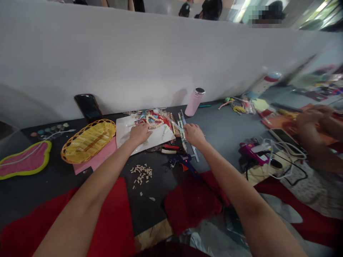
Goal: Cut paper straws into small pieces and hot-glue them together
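My left hand (139,134) is over a white board (123,132), its fingers closed at the edge of a ring of small beige pieces (157,125). Under and behind the ring lies a tangle of red, blue and clear scraps (139,116). To the right, my right hand (194,135) is closed on the end of a thin clear strip (175,125) that slants toward the board. Beside that hand lie several narrow sticks (182,128). A blue glue gun (184,162) rests below, near red-handled pliers (171,147). Loose short beige pieces (142,174) are scattered nearer me.
A yellow wicker basket (91,142) and a phone (88,107) are on the left. A pink bottle (195,101) stands by the white partition (134,60). Rightward are a purple glue gun (254,152), white cables (289,150) and another person's hands (316,119). Red cloth (191,203) lies in front.
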A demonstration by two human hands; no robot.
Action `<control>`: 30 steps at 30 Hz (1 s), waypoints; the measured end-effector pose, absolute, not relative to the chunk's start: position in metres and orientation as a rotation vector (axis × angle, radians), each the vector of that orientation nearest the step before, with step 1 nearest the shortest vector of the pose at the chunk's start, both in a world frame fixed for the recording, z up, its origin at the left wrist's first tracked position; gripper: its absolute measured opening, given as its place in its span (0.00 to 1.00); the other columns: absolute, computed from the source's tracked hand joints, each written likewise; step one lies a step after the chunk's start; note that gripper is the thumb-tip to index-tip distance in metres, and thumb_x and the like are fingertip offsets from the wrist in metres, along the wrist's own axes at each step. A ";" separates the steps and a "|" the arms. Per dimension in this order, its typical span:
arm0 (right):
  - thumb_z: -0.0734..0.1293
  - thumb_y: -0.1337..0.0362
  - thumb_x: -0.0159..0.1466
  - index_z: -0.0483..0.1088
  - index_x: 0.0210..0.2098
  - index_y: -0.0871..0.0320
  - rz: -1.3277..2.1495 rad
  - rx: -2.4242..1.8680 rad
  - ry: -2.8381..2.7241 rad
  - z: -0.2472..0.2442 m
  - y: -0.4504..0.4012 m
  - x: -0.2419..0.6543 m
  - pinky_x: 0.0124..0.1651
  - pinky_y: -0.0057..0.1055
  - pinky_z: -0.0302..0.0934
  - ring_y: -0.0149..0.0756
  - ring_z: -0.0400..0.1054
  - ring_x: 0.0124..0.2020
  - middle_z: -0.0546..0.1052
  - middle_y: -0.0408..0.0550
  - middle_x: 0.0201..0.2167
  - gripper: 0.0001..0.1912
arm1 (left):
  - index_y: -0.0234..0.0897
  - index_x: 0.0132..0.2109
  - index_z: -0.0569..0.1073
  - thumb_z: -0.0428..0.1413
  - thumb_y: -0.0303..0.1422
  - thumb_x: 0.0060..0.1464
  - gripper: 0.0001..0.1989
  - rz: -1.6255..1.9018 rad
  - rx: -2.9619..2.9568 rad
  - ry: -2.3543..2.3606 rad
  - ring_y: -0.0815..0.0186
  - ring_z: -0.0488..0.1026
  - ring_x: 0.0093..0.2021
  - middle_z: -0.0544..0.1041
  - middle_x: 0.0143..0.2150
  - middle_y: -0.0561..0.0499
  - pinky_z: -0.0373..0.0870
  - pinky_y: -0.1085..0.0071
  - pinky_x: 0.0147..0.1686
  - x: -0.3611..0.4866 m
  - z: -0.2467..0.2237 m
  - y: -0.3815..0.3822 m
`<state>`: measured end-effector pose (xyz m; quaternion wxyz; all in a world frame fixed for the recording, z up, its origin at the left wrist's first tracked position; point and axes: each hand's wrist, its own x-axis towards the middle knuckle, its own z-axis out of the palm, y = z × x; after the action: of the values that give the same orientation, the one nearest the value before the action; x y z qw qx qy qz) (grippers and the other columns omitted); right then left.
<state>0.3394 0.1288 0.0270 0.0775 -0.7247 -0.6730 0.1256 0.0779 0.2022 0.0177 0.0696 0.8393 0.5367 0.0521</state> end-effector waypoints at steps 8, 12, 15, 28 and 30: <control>0.64 0.62 0.59 0.64 0.31 0.57 0.997 -1.834 -1.560 0.000 0.138 0.309 0.23 0.24 0.56 0.29 0.63 0.21 0.71 0.43 0.23 0.05 | 0.35 0.55 0.62 0.48 0.34 0.55 0.20 0.130 2.477 1.761 0.52 0.70 0.49 0.73 0.47 0.38 0.63 0.57 0.45 0.094 0.019 0.210; 0.65 0.60 0.57 0.62 0.28 0.57 1.253 -1.617 -1.343 -0.003 0.145 0.306 0.16 0.21 0.49 0.24 0.55 0.16 0.63 0.38 0.16 0.08 | 0.36 0.56 0.62 0.44 0.28 0.56 0.20 0.062 2.507 1.722 0.54 0.71 0.47 0.73 0.47 0.39 0.65 0.59 0.44 0.094 0.031 0.215; 0.66 0.60 0.55 0.60 0.26 0.57 1.437 -1.449 -1.230 0.005 0.146 0.304 0.14 0.20 0.43 0.22 0.50 0.14 0.60 0.36 0.15 0.11 | 0.37 0.54 0.65 0.42 0.27 0.57 0.19 0.053 2.553 1.702 0.54 0.71 0.48 0.71 0.50 0.39 0.66 0.59 0.44 0.091 0.044 0.220; 0.66 0.64 0.53 0.61 0.29 0.59 1.723 -1.074 -0.900 0.023 0.123 0.348 0.15 0.19 0.39 0.19 0.42 0.14 0.57 0.35 0.17 0.08 | 0.37 0.49 0.72 0.46 0.32 0.55 0.17 0.190 2.463 1.862 0.53 0.70 0.47 0.72 0.47 0.39 0.66 0.59 0.45 0.051 0.055 0.255; 0.66 0.65 0.53 0.63 0.30 0.59 1.751 -1.089 -0.843 0.023 0.121 0.366 0.14 0.19 0.38 0.19 0.40 0.13 0.56 0.34 0.16 0.08 | 0.37 0.48 0.72 0.46 0.32 0.55 0.17 0.210 2.445 1.899 0.52 0.70 0.47 0.72 0.46 0.39 0.66 0.59 0.46 0.044 0.052 0.258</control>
<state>0.3663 0.1207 0.0228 0.4412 -0.4386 -0.3396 0.7054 0.0445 0.2585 0.0523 0.0192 0.7878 0.6119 0.0677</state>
